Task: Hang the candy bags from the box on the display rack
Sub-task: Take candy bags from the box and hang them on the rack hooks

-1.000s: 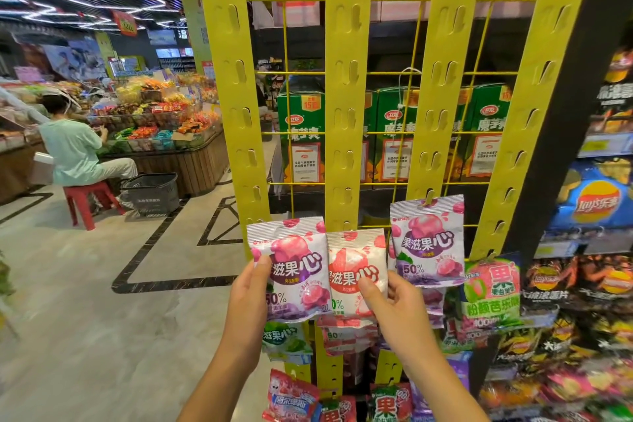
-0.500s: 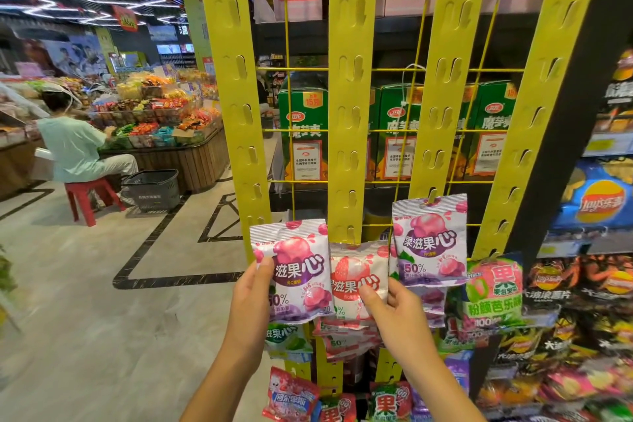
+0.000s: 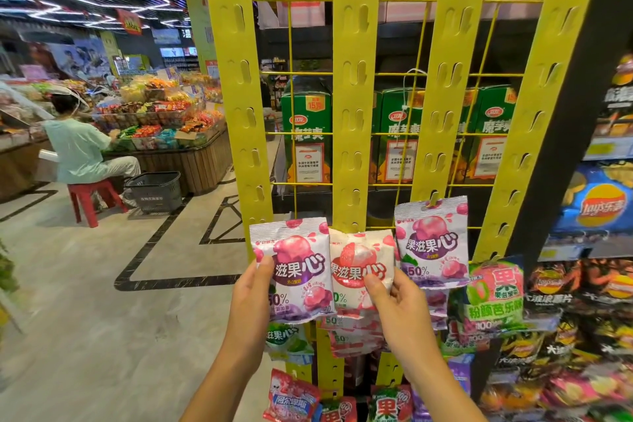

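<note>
we face the yellow display rack [image 3: 354, 113], four slotted strips over a wire grid. at its right edge, chip bags [image 3: 603, 205] fill the neighbouring shelving. behind the grid stand green cartons [image 3: 308, 134]. well off to the left a person in a pale green shirt [image 3: 77, 151] sits on a red stool [image 3: 90, 195], with a dark shopping basket [image 3: 156, 190] on the floor just beside it.

a hung purple candy bag [image 3: 431, 243] dangles from a hook on the third strip. a green candy bag [image 3: 493, 295] sits lower, on the fourth.

our left hand [image 3: 248, 305] grips a loose purple candy bag [image 3: 291, 267] by its left edge, thumb on the front, in front of the first strip's lower end. our right hand [image 3: 402, 315] pinches a red candy bag [image 3: 359, 271] near its lower right corner. the top edge of that bag is up against the second strip, and we cannot tell whether it is on a hook.
</note>
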